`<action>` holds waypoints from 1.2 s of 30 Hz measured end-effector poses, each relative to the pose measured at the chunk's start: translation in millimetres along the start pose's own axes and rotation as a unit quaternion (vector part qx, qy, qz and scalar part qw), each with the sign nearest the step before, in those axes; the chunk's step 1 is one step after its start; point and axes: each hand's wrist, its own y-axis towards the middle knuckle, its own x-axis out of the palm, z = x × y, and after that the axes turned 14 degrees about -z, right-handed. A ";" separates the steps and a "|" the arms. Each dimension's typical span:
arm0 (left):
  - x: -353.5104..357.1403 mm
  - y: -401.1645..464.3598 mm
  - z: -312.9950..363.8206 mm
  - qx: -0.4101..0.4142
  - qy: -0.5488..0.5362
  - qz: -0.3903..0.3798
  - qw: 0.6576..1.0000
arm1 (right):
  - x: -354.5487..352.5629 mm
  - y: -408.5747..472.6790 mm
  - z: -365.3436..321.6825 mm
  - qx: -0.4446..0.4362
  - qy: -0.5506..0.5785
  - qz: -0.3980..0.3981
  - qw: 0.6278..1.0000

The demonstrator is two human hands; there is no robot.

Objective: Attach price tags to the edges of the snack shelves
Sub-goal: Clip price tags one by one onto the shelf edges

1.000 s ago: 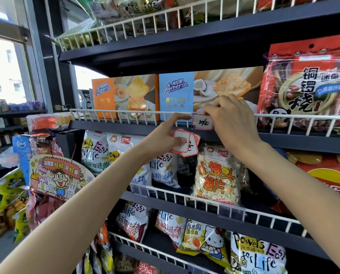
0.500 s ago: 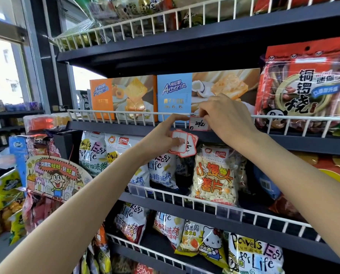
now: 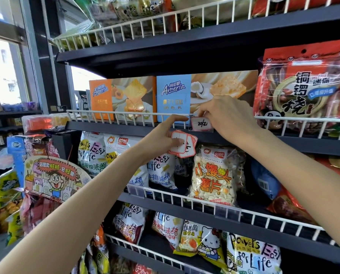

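A: While the right hand (image 3: 227, 120) pinches the price tag (image 3: 201, 124) against the white wire rail (image 3: 125, 114) of the snack shelf (image 3: 113, 127), where is the left hand?

B: The left hand (image 3: 165, 136) sits just below and to the left, its forefinger stretched up to touch the rail, thumb and other fingers curled round a small stack of spare tags (image 3: 182, 144).

A: Has anything shifted since a second ago?

B: Little. The tag with its handwritten number hangs at the same spot on the rail, in front of the blue Ameria box (image 3: 174, 95). The right hand's fingers have stayed bunched at the tag's top edge, and the left forefinger has kept its place on the wire.

A: And the stack?

B: It hangs as before, in front of the shelf's dark edge, above the bag of potato chips (image 3: 214, 177). The orange Ameria box (image 3: 123, 96) stands to the left, untouched.
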 end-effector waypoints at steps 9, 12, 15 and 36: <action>0.1 -2.6 2.6 -0.001 0.000 -0.007 1.000 | 5.8 -3.9 -9.3 0.020 -0.008 0.012 1.000; 0.1 -4.5 5.1 -0.003 0.001 -0.010 1.000 | 3.8 -4.0 -10.8 0.030 -0.021 0.003 0.999; -0.4 -5.1 5.2 -0.006 0.004 -0.013 1.000 | 1.8 -7.0 -11.7 0.030 -0.029 -0.005 0.999; 1.4 -2.0 3.3 -0.015 -0.003 -0.008 1.000 | 10.7 -18.1 -6.2 0.018 0.021 0.015 0.999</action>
